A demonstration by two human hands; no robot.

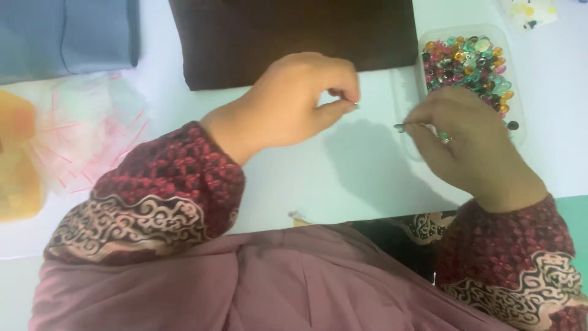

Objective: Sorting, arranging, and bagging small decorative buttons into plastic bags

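Observation:
My left hand [300, 98] hovers over the white table [343, 178] with thumb and forefinger pinched together on something tiny that I cannot make out. My right hand [468, 141] sits just right of it, fingers closed on a thin metal needle [409, 125] whose tip points left toward the left hand. A ring with a green stone shows on a right finger. Behind the right hand stands a clear plastic tray [513, 67] full of coloured beads [468, 61]. Both sleeves are dark red with a cream swirl pattern.
A dark brown cloth [288, 37] lies at the back centre, a grey-blue cloth [64, 34] at the back left. Clear plastic bags with red strips [92, 132] and an orange item [15, 159] sit at the left. Mauve fabric [257, 282] covers my lap.

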